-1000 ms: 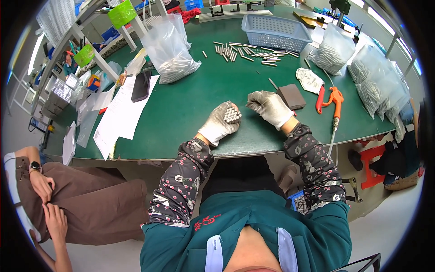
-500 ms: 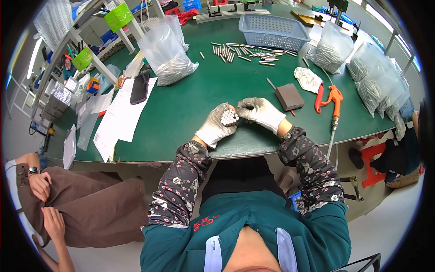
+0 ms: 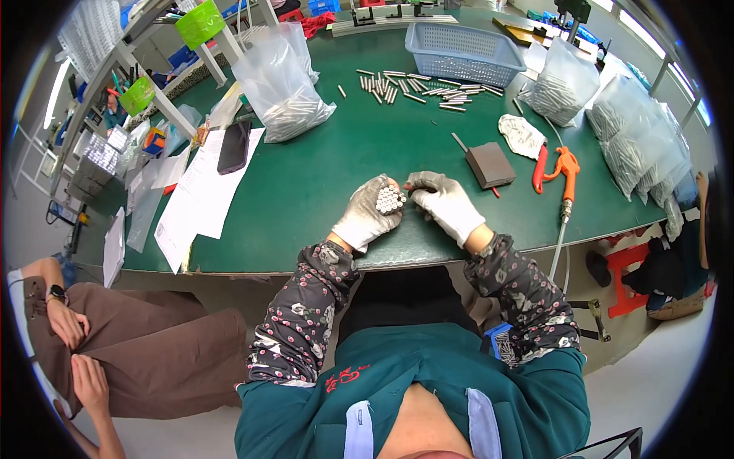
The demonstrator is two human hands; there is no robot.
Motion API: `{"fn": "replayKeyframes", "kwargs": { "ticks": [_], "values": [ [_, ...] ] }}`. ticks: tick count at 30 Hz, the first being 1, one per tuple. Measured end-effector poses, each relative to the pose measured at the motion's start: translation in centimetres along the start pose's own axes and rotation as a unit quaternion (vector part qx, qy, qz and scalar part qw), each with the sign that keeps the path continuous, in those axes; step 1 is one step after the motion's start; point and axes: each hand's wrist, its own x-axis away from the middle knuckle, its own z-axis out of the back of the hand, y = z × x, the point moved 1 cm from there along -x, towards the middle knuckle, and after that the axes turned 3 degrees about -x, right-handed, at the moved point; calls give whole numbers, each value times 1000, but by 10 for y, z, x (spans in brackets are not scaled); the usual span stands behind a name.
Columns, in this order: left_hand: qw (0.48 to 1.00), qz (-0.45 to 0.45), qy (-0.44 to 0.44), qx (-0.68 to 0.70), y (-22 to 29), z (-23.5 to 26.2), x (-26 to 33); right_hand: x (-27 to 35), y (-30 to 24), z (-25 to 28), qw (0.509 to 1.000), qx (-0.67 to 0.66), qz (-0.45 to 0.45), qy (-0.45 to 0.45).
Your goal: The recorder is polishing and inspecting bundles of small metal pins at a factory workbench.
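My left hand (image 3: 365,213), in a whitish work glove, is wrapped round a bundle of short metal pins (image 3: 390,200). Their pale round ends face up in a tight cluster. Just right of the bundle is my right hand (image 3: 447,205), gloved too, with its fingers curled together and the fingertips a small gap away from the pins. Whether a pin sits in those fingertips is hidden. Both hands are over the near part of the green table (image 3: 321,172). Farther off, several loose metal pins (image 3: 453,108) lie scattered in front of a blue perforated basket (image 3: 462,55).
Bags of pins stand at left (image 3: 294,118) and right (image 3: 556,96). A dark block (image 3: 490,164), a crumpled white glove (image 3: 521,136) and an orange air gun (image 3: 566,163) lie right of my hands. Papers (image 3: 202,199) and a phone (image 3: 234,148) are at left. Another person (image 3: 145,344) sits beside me.
My right hand has drawn slightly right, away from the bundle, leaving a small gap. The left hand keeps its hold on the pins and has barely moved.
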Motion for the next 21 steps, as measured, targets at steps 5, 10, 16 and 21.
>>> {"fn": "replayKeyframes", "kwargs": {
  "ticks": [5, 10, 16, 21],
  "values": [
    [1000, -8, -1, -1, -2, 1, 0, 10, 1, 11, 918, 263, 297, 16],
    [1000, -20, 3, -13, -7, -1, -2, 12, -2, 10, 876, 326, 354, 5],
    [999, -29, 0, -19, -8, -1, -2, 9, -3, 10, 853, 370, 367, -12],
    [1000, -25, -5, -4, -5, -1, -1, 8, -6, 9, 849, 379, 366, -27]
  ]
}}
